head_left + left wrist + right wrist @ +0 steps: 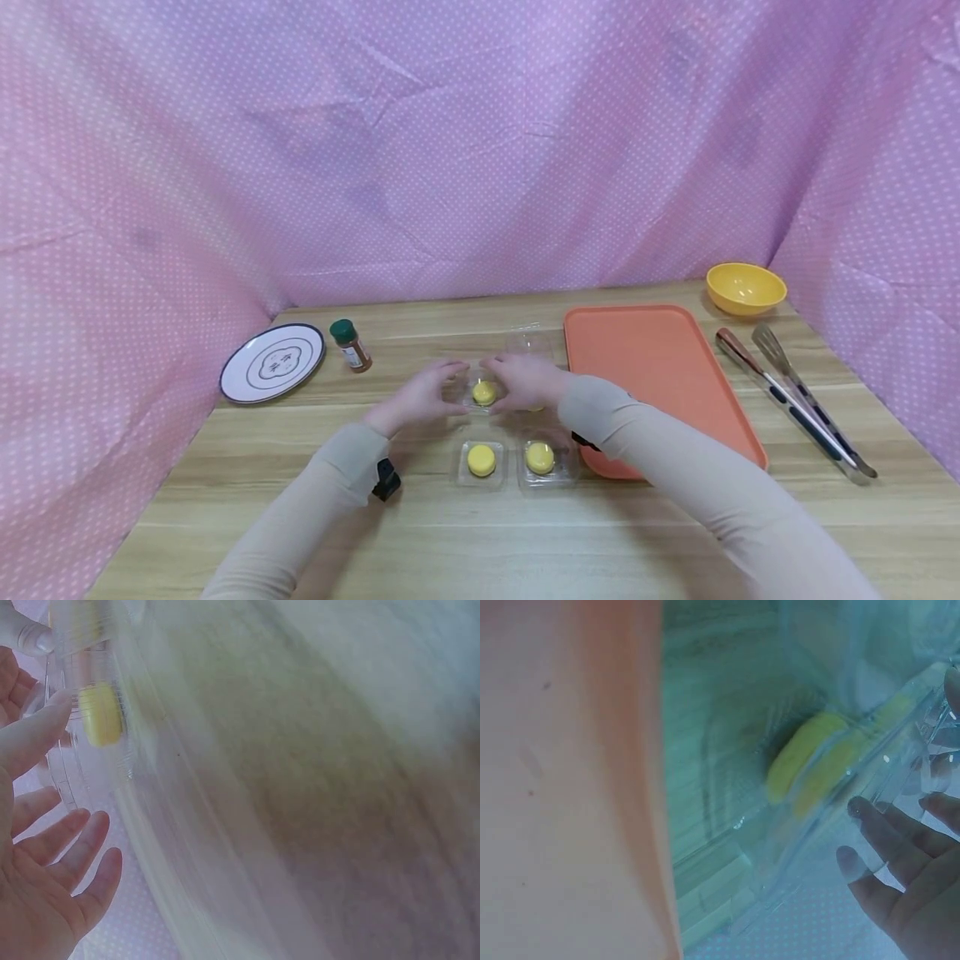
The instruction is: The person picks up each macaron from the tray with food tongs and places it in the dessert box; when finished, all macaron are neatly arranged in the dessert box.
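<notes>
My left hand (426,396) and right hand (528,382) stand on either side of a small clear plastic box in mid-table, with a yellow macaron (484,392) in it. In the left wrist view, my left thumb lies against the clear box (71,776), its other fingers loosely spread. Seen through the plastic in the right wrist view, my right fingertips (855,810) touch the box side. Nearer me are two more clear boxes, each with a yellow macaron (482,460), (540,457). Another box, its clear lid (530,340) raised, is partly hidden behind my right hand.
An orange tray (652,358) lies right of the boxes. Beyond it are a yellow bowl (746,289), tongs (787,400) and a slotted spatula (780,354). On the left are a white plate (247,367) and a green-capped spice jar (351,345). Pink dotted cloth (450,167) hangs behind.
</notes>
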`<state>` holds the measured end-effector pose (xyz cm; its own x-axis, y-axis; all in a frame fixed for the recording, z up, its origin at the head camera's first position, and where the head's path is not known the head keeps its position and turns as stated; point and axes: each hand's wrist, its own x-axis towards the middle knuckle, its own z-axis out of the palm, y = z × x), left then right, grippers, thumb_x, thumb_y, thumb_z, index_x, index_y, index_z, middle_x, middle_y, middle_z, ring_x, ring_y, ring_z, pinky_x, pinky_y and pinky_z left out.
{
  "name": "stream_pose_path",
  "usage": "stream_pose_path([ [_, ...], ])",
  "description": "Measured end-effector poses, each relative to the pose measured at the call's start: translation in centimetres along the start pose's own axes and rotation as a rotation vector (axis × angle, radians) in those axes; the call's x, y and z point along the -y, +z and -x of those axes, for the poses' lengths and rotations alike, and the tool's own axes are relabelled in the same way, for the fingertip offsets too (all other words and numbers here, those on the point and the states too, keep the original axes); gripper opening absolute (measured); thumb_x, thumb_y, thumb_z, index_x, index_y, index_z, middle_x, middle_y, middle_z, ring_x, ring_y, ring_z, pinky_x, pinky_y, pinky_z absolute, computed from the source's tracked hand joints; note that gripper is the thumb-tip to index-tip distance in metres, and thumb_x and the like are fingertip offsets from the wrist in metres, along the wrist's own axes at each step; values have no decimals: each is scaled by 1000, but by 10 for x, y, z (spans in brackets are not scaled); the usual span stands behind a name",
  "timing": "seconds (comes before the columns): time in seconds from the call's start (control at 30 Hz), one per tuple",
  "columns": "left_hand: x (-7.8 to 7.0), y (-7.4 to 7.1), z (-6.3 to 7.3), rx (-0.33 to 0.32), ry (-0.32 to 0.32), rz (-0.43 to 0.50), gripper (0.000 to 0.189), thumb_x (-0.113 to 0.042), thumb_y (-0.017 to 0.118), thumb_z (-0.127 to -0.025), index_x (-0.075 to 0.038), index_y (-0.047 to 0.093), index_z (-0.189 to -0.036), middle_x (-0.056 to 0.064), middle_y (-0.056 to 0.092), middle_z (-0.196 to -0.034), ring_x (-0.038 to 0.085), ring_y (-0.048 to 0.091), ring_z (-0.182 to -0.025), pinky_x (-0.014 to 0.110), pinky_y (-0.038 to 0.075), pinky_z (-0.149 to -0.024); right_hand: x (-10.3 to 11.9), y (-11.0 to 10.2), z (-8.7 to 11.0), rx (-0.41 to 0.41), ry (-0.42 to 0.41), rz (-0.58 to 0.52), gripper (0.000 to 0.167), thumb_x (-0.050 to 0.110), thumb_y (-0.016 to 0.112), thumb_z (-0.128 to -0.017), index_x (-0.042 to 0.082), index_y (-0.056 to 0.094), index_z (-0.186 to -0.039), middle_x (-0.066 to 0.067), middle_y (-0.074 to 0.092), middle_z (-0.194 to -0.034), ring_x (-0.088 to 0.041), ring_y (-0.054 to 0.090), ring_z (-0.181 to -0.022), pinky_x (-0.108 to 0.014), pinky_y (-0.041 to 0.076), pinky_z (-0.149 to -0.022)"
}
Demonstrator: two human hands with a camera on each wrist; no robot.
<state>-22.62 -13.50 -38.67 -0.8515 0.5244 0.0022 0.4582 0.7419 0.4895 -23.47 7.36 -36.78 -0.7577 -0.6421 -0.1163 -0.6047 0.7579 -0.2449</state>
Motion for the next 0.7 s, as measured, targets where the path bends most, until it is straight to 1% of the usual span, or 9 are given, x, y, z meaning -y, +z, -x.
stream_pose_path([
  [0.07, 0, -1, 1, 0, -7, 7, 71, -18, 78, -77, 2, 45, -137, 19, 46, -138, 34, 51, -121, 45, 43, -103, 0, 0, -1, -2, 1, 1, 80, 43, 73, -80, 10, 38, -144, -13, 48, -141, -29, 54, -120, -46, 44, -101],
  [0.17, 1, -2, 1, 1, 1, 9, 71, -18, 77, -78, 2, 44, -137, 19, 46, -138, 34, 52, -120, 46, 44, -102, 1, 1, -1, 0, 1, 17, 81, 44, 72, -80, 10, 37, -144, -13, 47, -141, -29, 55, -118, -46, 46, -99],
  [0.37, 3, 1, 0, 2, 34, -5, 71, -18, 78, -77, 3, 45, -136, 20, 47, -137, 34, 51, -121, 46, 42, -104, 2, 0, 1, 15, 25, 6, 81, 46, 72, -80, 11, 37, -144, -14, 46, -142, -32, 50, -124, -50, 41, -103],
  [0.5, 5, 3, -1, -1, 49, -22, 70, -18, 78, -77, 4, 46, -135, 21, 48, -136, 35, 50, -122, 47, 41, -104, 2, 2, 1, 27, 41, 6, 82, 46, 72, -80, 11, 36, -145, -14, 44, -144, -32, 48, -127, -49, 39, -106],
  [0.7, 7, 4, -2, 5, 35, -18, 71, -19, 78, -77, 3, 46, -136, 20, 47, -138, 34, 47, -125, 46, 38, -107, 2, 3, 1, 23, 42, 14, 81, 46, 71, -80, 12, 37, -145, -13, 46, -143, -30, 48, -127, -47, 40, -105],
])
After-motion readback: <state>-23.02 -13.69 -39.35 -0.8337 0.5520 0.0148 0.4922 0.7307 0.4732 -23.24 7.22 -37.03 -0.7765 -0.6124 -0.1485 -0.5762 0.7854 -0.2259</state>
